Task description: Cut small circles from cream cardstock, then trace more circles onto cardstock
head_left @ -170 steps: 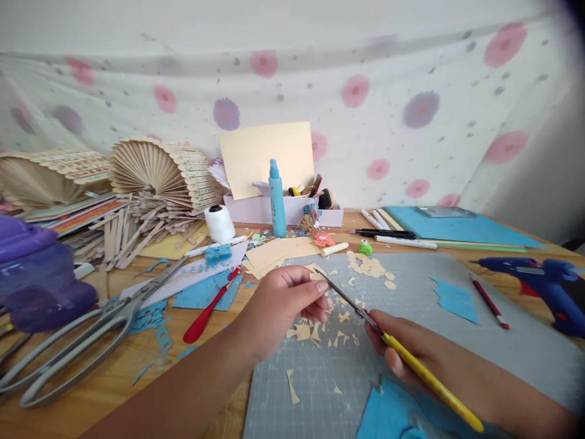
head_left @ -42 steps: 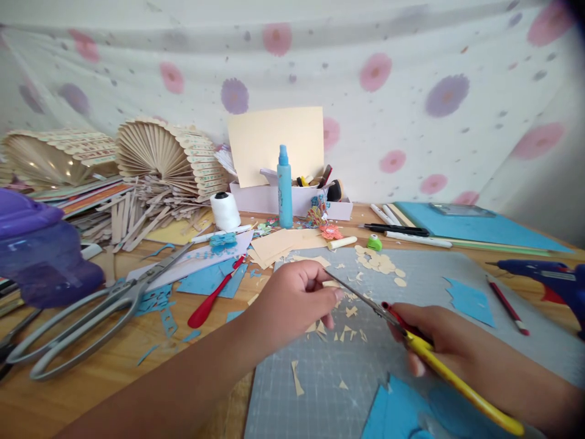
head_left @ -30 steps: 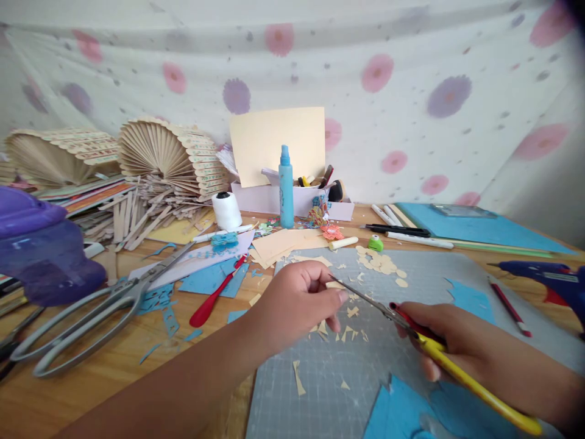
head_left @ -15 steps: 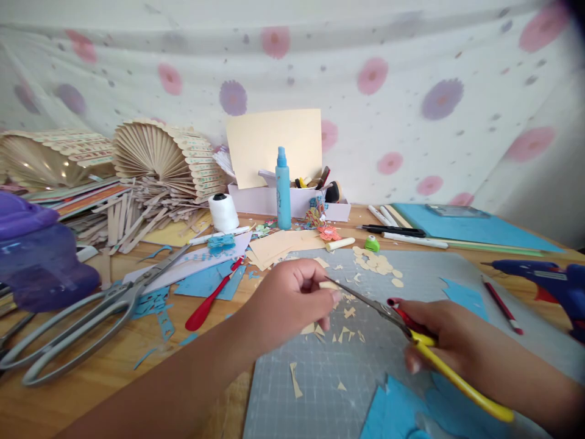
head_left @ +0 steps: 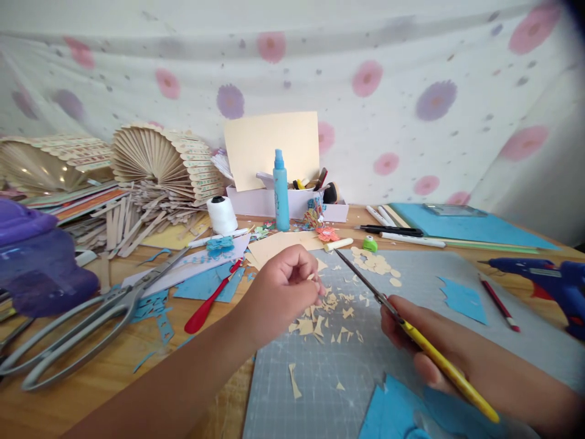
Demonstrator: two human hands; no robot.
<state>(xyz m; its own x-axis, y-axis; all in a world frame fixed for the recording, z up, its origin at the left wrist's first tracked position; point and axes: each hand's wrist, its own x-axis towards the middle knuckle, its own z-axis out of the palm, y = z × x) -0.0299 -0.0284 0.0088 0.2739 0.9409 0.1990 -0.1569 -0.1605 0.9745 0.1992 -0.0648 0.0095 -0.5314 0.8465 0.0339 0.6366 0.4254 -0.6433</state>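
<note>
My right hand (head_left: 434, 344) is closed around a pair of scissors (head_left: 439, 360) with a yellow handle. Their blades look together and point up and left, above a grey cutting mat (head_left: 274, 390). Left of the blade tip, my left hand (head_left: 290, 289) is curled in a pinch. A small piece of cream paper (head_left: 311, 277) barely shows between its fingers, mostly hidden. Beneath and beside that hand lie cream paper scraps (head_left: 317, 326). Farther back on the mat sits a cluster of rounded cream paper cutouts (head_left: 372, 263).
Large grey-handled shears (head_left: 91, 329), a red tool (head_left: 212, 299) and a purple cup (head_left: 43, 262) lie to the left. A blue spray bottle (head_left: 281, 195) stands at the back. Blue paper (head_left: 393, 405) lies at the front; a glue gun (head_left: 539, 274) and pencil (head_left: 500, 302) are right.
The scissors have moved away from the cream paper in my left hand, and their blades have turned steeper. My left hand has curled tighter. More cream scraps show beneath it.
</note>
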